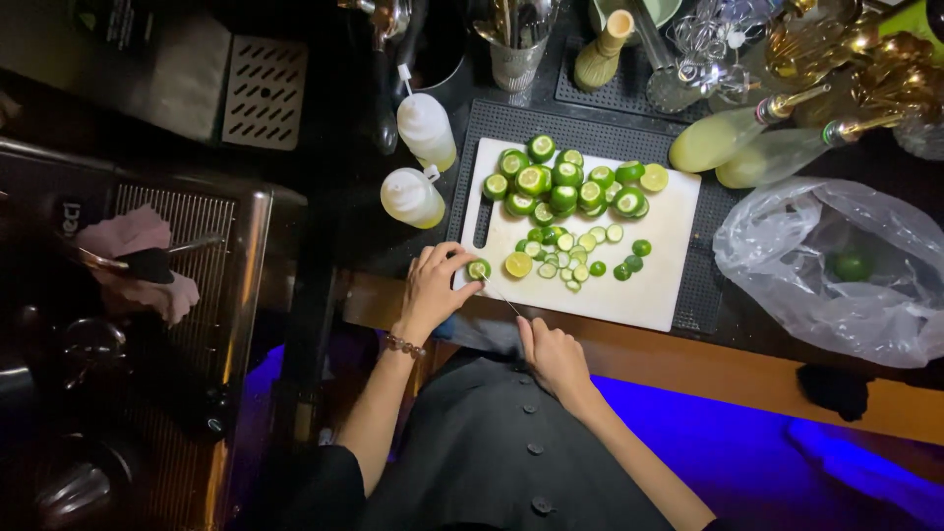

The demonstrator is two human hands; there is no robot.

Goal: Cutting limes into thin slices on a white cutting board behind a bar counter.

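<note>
Fingers of left hand (430,288) clasp one lime (479,268); right hand (553,354) grips one knife (502,298).

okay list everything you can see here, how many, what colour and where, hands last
cutting board: one, white, on a black mat on the counter
limes with ends cut off: a pile, too many to count surely, green, far end of the board
cut-off lime ends: many small pieces, green, middle of the board
squeeze bottles: two, white, beside the board
plastic bag: one, clear, a lime inside, past the board's other side
utensil cup: one, metal, behind the board
left hand: holds a lime on the board's near corner
right hand: grips a knife pointed at that lime
</note>
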